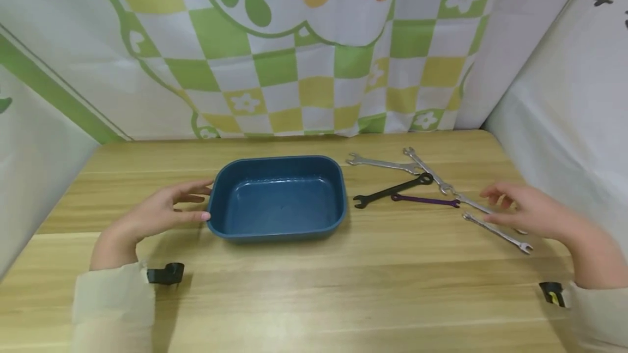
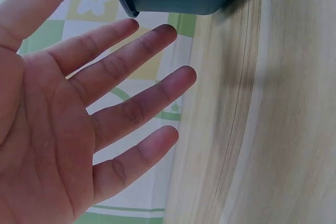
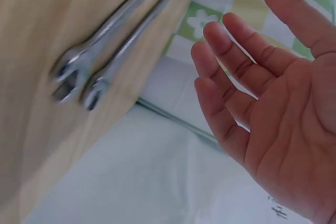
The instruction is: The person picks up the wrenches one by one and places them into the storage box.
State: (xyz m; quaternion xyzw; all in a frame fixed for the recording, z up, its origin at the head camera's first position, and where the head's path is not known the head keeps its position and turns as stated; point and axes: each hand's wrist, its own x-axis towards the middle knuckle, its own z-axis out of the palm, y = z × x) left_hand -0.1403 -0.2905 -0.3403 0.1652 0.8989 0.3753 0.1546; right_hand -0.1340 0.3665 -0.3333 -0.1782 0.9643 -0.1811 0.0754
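Seemingly unlabelled, spanners (image 1: 497, 231) lie under the right hand (image 1: 532, 210).

Wooden table (image 1: 314, 298), checkered flower cloth (image 1: 304, 70) behind, white sheets at sides

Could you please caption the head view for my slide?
Left hand beside an empty blue tub; right hand over silver wrenches.

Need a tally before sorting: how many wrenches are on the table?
6: silver wrench farthest back, long silver wrench crossing it, black wrench, purple wrench, two silver ones by the right hand.
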